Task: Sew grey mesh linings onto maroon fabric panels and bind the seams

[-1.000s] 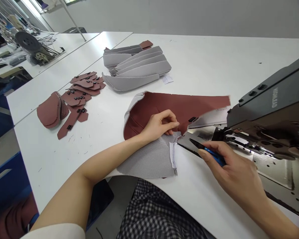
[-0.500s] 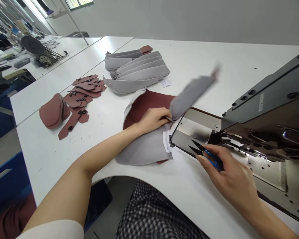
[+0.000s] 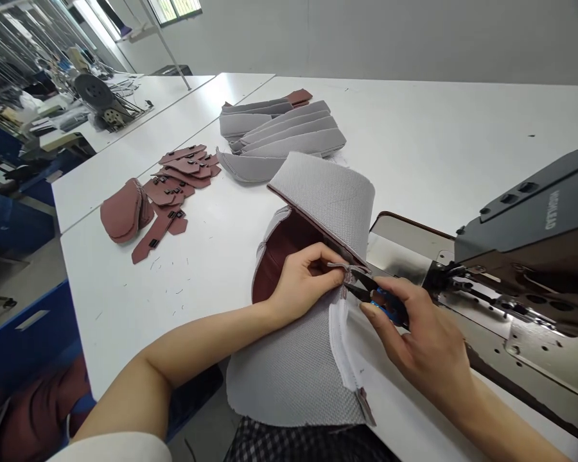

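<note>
Two bare hands are in view at lower centre, both working over one sewn piece. The left hand (image 3: 306, 279) is curled nearly closed, its thumb and fingertips pinching a narrow grey edge of the piece at the seam. The right hand (image 3: 414, 327) is closed around thread snips (image 3: 388, 307) with a blue grip; their black blades (image 3: 361, 287) appear slightly parted, point left and sit just beside the left hand. The grey mesh panel (image 3: 289, 378) lies at lower centre and folds upward to mid-frame, with maroon lining (image 3: 279, 269) showing inside the fold and a white seam strip (image 3: 340, 340) along its right side. A dark sewing machine head (image 3: 530, 237) stands at right, above a steel bed plate (image 3: 549, 346). On the white table (image 3: 125, 308), a stack of grey panels (image 3: 284, 131) lies at upper centre, with maroon pieces with black clips (image 3: 178, 173) and rounded maroon pieces (image 3: 125, 212) to the left. A second sewing machine (image 3: 101, 96) stands at upper left, and a blue bin (image 3: 24, 327) sits at lower left.
</note>
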Tool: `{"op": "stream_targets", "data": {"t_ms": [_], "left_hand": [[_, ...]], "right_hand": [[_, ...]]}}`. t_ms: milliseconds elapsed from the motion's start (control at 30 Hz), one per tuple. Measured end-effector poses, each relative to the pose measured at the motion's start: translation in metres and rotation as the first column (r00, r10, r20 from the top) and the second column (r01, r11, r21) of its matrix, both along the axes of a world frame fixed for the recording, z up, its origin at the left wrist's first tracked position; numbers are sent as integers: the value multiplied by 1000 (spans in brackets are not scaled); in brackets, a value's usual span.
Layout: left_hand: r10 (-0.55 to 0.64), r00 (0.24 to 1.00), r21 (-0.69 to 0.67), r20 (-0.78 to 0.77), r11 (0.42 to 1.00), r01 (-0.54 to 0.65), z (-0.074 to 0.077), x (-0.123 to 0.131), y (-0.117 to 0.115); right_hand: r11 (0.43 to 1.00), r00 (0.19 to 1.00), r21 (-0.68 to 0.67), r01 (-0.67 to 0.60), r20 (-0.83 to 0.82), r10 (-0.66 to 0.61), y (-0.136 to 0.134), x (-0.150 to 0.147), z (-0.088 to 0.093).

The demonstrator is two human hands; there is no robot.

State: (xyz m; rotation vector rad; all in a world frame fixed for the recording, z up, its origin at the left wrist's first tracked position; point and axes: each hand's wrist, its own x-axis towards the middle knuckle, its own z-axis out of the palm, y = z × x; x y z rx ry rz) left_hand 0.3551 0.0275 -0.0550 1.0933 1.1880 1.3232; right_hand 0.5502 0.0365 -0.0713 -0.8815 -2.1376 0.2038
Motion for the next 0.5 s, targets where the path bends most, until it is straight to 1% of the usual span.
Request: {"op": "stream_targets", "data": {"t_ms": [100,233,300,333,367,400,433,467,500], "left_hand": [[-38,999,30,0,999,38,-2,0,-3],[-37,996,61,-83,997,42,-12,4,-4],[-31,991,58,-129,998,39,-13,5,-2],[-33,985,56,-170,997,43,-10,4,-2],[-45,972,56,-232,997,59,-4,1,-2],[-68,946,63,-317,994,92,5,-6,-4],[-95,901,82,-423,986,143,17,-16,-7],[-128,832,104,-539,971,217,31,-28,-12],[-163,741,114,-652,944,308,46,-42,-18]], "right_hand": [[999,999,-45,24,-23,-25,-2,-4,1],[995,998,-83,62,0,-62,-6,-7,5],[996,999,-75,44,20,-43,-11,0,4],[998,999,-62,24,32,-22,-15,8,2],[999,999,-52,12,50,-9,-20,19,-2],[999,997,-46,-1,76,4,-25,34,-6],[999,995,-47,26,101,-21,-31,50,-11],[991,985,-81,102,146,-89,-37,68,-16],[982,974,-106,157,180,-136,-43,85,-20]]}}
